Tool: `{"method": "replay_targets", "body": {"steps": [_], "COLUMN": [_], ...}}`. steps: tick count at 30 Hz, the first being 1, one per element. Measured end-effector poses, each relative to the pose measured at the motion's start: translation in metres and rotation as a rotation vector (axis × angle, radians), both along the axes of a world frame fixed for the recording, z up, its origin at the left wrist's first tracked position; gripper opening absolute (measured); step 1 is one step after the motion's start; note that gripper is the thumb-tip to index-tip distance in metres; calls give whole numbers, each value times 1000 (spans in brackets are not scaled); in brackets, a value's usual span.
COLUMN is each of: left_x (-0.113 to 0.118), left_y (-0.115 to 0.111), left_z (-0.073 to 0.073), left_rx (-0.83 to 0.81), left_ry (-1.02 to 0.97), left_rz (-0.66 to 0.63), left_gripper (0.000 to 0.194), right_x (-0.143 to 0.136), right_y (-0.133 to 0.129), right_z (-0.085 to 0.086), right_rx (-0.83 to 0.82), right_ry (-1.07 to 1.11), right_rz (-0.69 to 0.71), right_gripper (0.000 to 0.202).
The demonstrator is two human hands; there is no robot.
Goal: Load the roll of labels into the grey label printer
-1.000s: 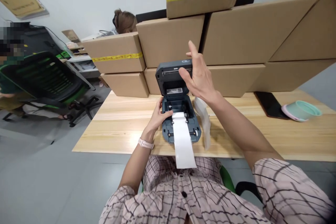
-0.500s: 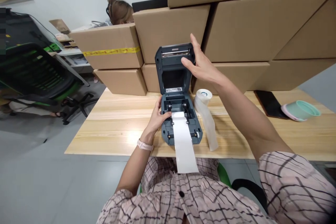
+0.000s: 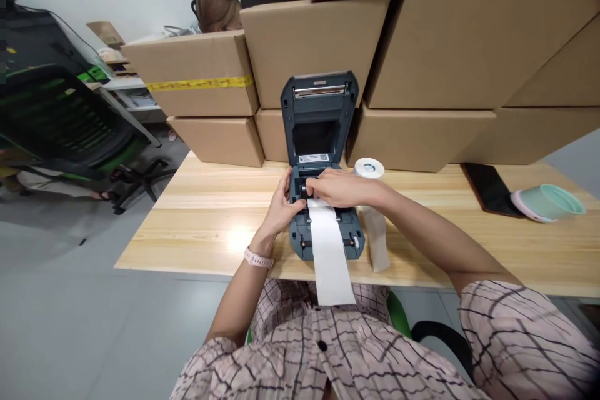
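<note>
The printer (image 3: 300, 234) stands on the table (image 3: 187, 219) at the centre of the frame, lid (image 3: 319, 119) raised, well exposed. The left hand (image 3: 281, 206) straddles its left wall, thumb over the rim, fingers along the outer side; the grip is about as wide as that wall. The right hand (image 3: 342, 187) reaches into the well from the right, fingers bent down at the upper end of the paper (image 3: 330, 256). Its fingertips are partly hidden; whether they pinch anything cannot be told.

The printer's long axis runs up and down the frame, hinge end toward the top, front toward the bottom. The paper follows that axis, passing over the front and beyond the table edge, its lower end leaning slightly right.

Just right of the printer stands a roll (image 3: 369, 167), partly covered by the right forearm; a pale strip (image 3: 375, 240) lies below it. Further out, at the right of the frame, are a phone (image 3: 487, 187) and a cup (image 3: 550, 200), touching. Boxes (image 3: 431, 44) are stacked behind the printer across the upper frame. A chair (image 3: 65, 119) stands at the left.
</note>
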State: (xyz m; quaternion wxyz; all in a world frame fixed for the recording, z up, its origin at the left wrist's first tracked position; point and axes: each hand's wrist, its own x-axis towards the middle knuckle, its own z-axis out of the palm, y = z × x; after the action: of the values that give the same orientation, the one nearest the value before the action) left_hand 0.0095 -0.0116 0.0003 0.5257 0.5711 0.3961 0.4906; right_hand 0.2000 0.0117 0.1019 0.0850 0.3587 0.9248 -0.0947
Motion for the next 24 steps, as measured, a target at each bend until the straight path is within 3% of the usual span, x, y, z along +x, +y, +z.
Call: {"method": "replay_targets", "body": {"steps": [4,9,17,21,24], "left_x": [-6,-11,-11,-10,-10], "left_y": [1,2,4,4,3], "left_z": [3,1,-3,-4,-4], "left_rx": [-25,-23,-25,-11,-4], "left_ry": [-19,-16,-37,-36,-24], "left_rz": [-59,-79,-73,-71,-68], "left_gripper": [106,108,108,106,103], "right_x": [-5,-10,-5,28,85], "right_y": [2,14,27,16,-12], "right_z": [-3,-12,-1,13,24], "right_rx": [-28,-114,-280,-450,-492], "right_ry": [-126,-118,-51,318,643], "right_rz": [4,80,235,265,224], "right_gripper": [37,43,50,54,52]}}
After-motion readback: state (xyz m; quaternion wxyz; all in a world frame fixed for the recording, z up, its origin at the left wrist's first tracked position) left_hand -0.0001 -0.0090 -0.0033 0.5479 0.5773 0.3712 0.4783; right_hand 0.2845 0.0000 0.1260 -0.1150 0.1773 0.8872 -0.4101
